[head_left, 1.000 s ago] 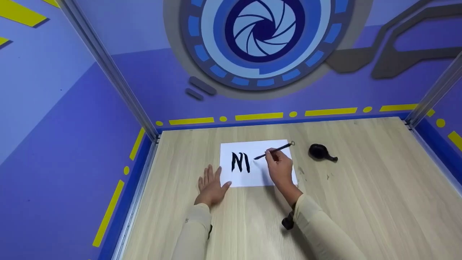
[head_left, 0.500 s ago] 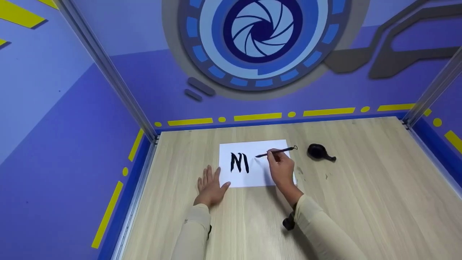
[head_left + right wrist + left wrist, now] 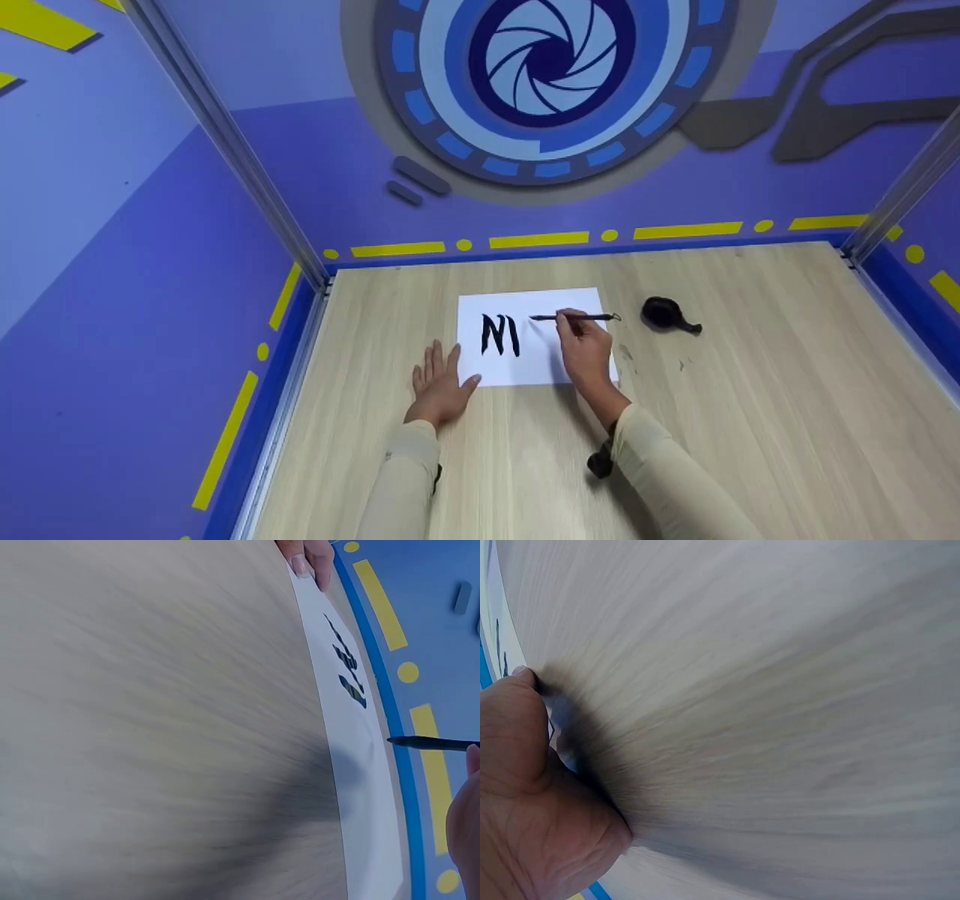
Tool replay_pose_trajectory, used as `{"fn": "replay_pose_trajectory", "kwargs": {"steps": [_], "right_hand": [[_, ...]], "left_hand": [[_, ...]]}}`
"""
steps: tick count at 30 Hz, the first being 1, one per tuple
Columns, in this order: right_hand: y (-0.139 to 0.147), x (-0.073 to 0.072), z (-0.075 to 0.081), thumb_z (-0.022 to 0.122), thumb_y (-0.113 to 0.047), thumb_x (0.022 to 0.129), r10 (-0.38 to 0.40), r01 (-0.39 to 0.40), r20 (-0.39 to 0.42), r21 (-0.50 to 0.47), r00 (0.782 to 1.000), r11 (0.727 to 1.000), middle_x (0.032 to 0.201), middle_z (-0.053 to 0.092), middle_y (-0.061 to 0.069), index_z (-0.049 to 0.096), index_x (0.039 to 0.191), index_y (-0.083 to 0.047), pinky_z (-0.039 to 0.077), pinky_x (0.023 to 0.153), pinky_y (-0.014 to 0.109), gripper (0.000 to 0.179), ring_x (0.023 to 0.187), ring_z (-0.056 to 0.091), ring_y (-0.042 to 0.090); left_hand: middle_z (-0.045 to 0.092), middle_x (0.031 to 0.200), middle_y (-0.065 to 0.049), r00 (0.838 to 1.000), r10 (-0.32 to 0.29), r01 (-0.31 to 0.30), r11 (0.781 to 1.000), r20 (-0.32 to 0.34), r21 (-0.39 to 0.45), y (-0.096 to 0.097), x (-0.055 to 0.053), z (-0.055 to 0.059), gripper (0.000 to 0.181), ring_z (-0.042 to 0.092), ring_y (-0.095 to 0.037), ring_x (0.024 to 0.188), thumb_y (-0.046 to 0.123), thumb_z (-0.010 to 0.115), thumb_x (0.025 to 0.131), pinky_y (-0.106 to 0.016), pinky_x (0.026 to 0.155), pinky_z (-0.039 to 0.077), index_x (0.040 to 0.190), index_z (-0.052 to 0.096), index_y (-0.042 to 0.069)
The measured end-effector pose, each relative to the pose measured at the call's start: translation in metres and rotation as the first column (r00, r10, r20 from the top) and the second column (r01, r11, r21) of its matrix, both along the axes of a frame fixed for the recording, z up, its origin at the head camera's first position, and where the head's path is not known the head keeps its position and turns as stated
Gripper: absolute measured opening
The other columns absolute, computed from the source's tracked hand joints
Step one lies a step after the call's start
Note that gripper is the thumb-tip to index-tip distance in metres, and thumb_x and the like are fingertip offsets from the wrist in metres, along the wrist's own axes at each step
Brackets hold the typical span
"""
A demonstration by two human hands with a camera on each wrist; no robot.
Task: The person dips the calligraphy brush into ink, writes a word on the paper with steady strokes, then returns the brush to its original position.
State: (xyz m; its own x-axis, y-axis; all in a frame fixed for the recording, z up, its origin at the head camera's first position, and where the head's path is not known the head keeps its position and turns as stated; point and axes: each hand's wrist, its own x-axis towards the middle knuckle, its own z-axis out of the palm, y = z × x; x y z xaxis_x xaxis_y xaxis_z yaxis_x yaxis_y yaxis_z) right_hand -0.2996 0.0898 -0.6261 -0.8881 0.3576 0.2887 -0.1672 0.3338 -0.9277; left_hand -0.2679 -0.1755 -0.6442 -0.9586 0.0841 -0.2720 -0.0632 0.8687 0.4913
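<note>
A calligraphy brush (image 3: 581, 317) is pinched between the thumb and fingers of my right hand (image 3: 587, 352), over the right part of a white paper sheet (image 3: 540, 367). The brush lies nearly level, its dark tip pointing left. In the right wrist view the tip (image 3: 391, 740) appears raised off the sheet. Bold black brush strokes (image 3: 500, 335) mark the paper's left half. My left hand (image 3: 441, 394) lies flat with spread fingers at the paper's left edge, its thumb by the lower left corner. The left wrist view shows only part of that hand (image 3: 532, 795).
To the right of the paper sits a small black dish (image 3: 663, 314) with a short handle. Small dark smudges (image 3: 628, 360) mark the wooden table (image 3: 750, 420). Blue-purple panels (image 3: 300, 172) enclose its back and sides.
The brush has swung from a slant to nearly level, its tip rising slightly. My right hand has shifted a little right. The left hand and the strokes stay as they were.
</note>
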Motion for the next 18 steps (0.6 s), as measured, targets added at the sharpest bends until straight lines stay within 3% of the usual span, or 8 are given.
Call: {"fn": "replay_pose_trajectory", "kwargs": {"steps": [18], "right_hand": [[-0.0035,0.0008,-0.0087,0.070,-0.023,0.104,0.026,-0.026,0.049,0.009,0.998,1.000,0.110,0.082,0.006,0.082,0.115,-0.015,0.055,0.085,0.031,0.018,0.093,0.069,0.020]], "left_hand": [[-0.007,0.182,-0.018,1.000,0.000,0.000,1.000,-0.009,0.004,0.0007,0.0020,0.0037,0.077,-0.009,-0.039,0.170,0.053,0.050,0.111,-0.064,0.136,-0.004,0.173,0.019,0.019]]}}
